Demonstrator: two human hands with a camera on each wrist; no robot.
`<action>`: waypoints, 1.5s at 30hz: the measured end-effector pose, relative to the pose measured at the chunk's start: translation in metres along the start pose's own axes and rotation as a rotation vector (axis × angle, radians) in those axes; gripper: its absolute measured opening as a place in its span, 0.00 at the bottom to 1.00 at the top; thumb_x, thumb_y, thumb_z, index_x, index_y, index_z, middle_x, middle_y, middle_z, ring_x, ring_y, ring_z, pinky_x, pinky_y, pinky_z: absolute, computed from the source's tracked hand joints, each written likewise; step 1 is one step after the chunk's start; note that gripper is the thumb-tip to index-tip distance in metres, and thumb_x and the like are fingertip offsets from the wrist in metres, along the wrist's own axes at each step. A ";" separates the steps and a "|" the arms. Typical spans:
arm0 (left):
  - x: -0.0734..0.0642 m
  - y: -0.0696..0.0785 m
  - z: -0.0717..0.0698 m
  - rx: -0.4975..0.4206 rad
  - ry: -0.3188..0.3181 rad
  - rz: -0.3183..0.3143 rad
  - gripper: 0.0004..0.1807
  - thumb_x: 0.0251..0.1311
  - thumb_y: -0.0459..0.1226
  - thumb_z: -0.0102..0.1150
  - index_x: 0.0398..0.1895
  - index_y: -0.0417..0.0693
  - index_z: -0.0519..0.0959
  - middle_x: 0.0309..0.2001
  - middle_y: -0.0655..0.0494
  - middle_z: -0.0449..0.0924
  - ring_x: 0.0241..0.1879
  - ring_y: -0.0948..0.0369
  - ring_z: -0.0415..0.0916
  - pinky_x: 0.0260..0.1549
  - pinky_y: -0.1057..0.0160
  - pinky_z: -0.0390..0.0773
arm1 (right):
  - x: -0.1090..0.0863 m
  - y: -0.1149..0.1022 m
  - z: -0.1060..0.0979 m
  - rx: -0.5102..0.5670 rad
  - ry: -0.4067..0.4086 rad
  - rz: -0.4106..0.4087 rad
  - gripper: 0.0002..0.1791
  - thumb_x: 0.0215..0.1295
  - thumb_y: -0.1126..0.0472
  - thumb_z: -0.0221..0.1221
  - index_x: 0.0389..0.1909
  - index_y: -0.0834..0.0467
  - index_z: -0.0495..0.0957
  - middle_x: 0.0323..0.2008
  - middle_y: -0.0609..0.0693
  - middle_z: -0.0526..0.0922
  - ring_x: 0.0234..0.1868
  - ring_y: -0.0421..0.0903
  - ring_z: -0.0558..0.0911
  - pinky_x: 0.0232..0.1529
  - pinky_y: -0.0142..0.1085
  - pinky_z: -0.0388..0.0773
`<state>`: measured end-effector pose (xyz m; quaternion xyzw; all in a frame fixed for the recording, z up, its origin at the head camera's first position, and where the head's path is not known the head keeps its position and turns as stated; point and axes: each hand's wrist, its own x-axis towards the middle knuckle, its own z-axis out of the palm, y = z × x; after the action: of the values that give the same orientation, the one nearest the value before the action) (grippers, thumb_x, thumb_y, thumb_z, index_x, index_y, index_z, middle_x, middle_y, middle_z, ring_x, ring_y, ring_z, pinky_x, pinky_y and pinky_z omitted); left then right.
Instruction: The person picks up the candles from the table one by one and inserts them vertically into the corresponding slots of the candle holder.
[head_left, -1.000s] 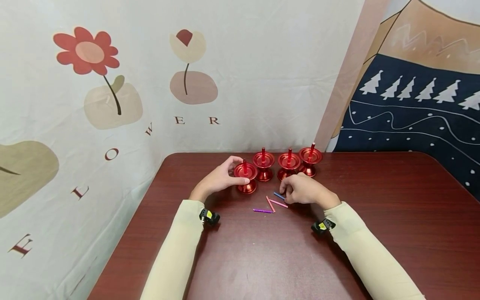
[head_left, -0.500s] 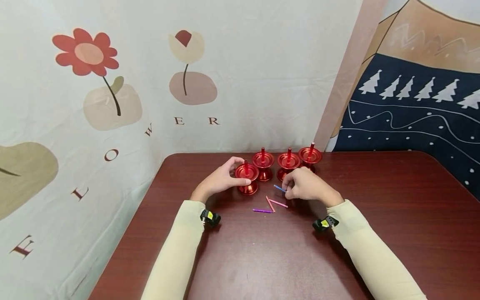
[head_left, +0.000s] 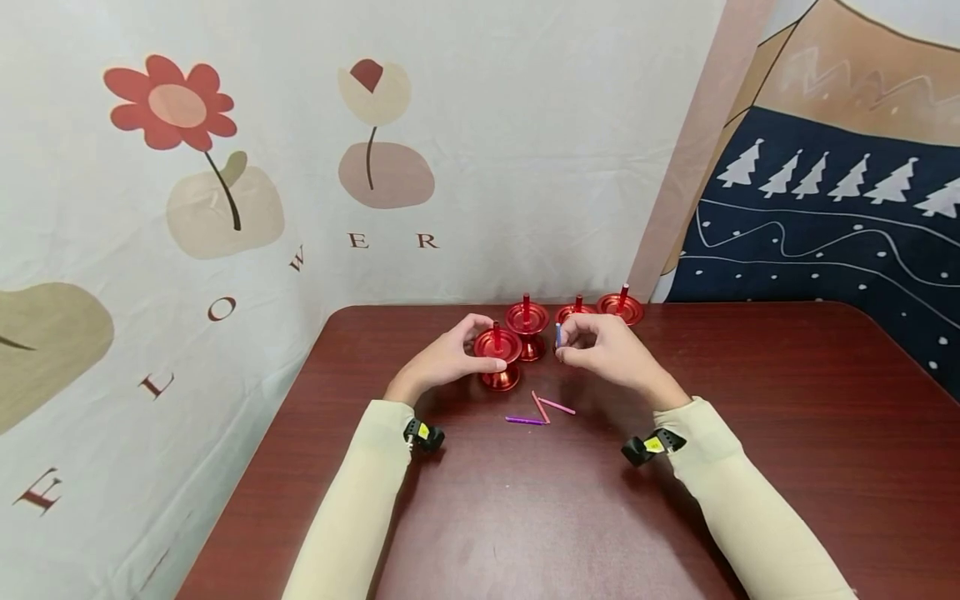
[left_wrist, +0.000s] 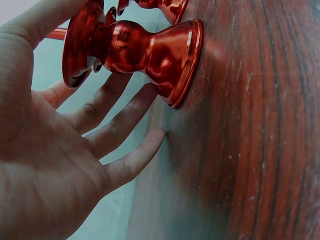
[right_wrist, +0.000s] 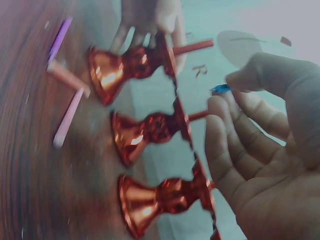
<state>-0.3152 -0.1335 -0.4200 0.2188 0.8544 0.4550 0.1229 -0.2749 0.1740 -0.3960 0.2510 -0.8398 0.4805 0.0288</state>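
My left hand point(head_left: 442, 360) holds a shiny red metal candle holder point(head_left: 501, 380) by its dish, thumb in front and fingers behind. A thin red stick point(head_left: 497, 335) stands up from that dish. In the left wrist view, the holder's foot point(left_wrist: 177, 62) is close to the tabletop; whether it touches is hard to tell. Above the table, my right hand point(head_left: 611, 354) pinches a small blue candle point(head_left: 558, 335) roughly upright between thumb and fingertips. The blue candle point(right_wrist: 221, 89) shows as a short piece in the right wrist view.
Behind my hands stand more red holders: one in the middle point(head_left: 527, 321), one partly hidden by my right hand point(head_left: 576, 310), and one at right point(head_left: 621, 310). On the brown table point(head_left: 510, 517) lie a purple candle point(head_left: 524, 421), an orange-pink candle point(head_left: 541, 407) and a pink candle point(head_left: 557, 406).
My right hand has picked the blue candle off the tabletop, raised it and tipped it from lying to roughly upright. My left hand and its holder have shifted slightly right.
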 end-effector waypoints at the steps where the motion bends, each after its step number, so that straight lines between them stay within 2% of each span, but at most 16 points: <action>1: 0.000 0.001 0.000 0.002 -0.003 0.002 0.42 0.64 0.49 0.77 0.77 0.49 0.67 0.72 0.43 0.76 0.76 0.48 0.69 0.72 0.42 0.71 | 0.000 -0.003 0.000 0.024 0.011 -0.007 0.07 0.66 0.69 0.72 0.36 0.56 0.83 0.34 0.50 0.85 0.38 0.50 0.83 0.42 0.35 0.81; 7: 0.000 0.005 0.003 -0.005 -0.021 0.017 0.42 0.64 0.49 0.77 0.76 0.49 0.67 0.70 0.44 0.78 0.73 0.49 0.73 0.71 0.43 0.73 | 0.000 -0.020 0.005 0.093 0.061 -0.042 0.08 0.67 0.70 0.73 0.38 0.59 0.83 0.34 0.52 0.86 0.37 0.49 0.85 0.40 0.32 0.82; 16: 0.002 0.006 0.006 -0.003 -0.031 0.028 0.42 0.64 0.48 0.78 0.76 0.49 0.68 0.69 0.43 0.78 0.71 0.49 0.74 0.70 0.43 0.74 | -0.002 -0.033 0.013 0.081 0.079 -0.125 0.08 0.67 0.72 0.72 0.40 0.59 0.84 0.35 0.50 0.88 0.37 0.48 0.86 0.40 0.32 0.83; 21: 0.002 0.007 0.007 -0.003 -0.032 0.041 0.41 0.64 0.47 0.78 0.76 0.48 0.68 0.67 0.44 0.79 0.68 0.50 0.76 0.68 0.45 0.76 | -0.002 -0.034 0.015 0.065 0.062 -0.162 0.07 0.67 0.72 0.70 0.40 0.57 0.84 0.35 0.50 0.89 0.36 0.47 0.86 0.39 0.32 0.82; 32: 0.001 0.007 0.009 -0.007 -0.034 0.030 0.42 0.65 0.48 0.77 0.77 0.49 0.67 0.68 0.43 0.78 0.69 0.50 0.75 0.68 0.45 0.76 | 0.000 -0.032 0.021 -0.054 -0.020 -0.198 0.09 0.64 0.69 0.70 0.36 0.52 0.84 0.32 0.41 0.88 0.35 0.42 0.86 0.40 0.35 0.81; 45: 0.000 0.008 0.009 0.001 -0.039 0.023 0.43 0.65 0.50 0.77 0.77 0.49 0.67 0.69 0.43 0.78 0.70 0.49 0.75 0.69 0.45 0.75 | -0.001 -0.031 0.024 -0.072 -0.070 -0.223 0.09 0.63 0.70 0.68 0.36 0.52 0.83 0.33 0.41 0.88 0.37 0.42 0.85 0.42 0.39 0.81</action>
<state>-0.3094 -0.1227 -0.4183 0.2373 0.8496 0.4516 0.1341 -0.2557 0.1421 -0.3841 0.3583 -0.8238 0.4348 0.0618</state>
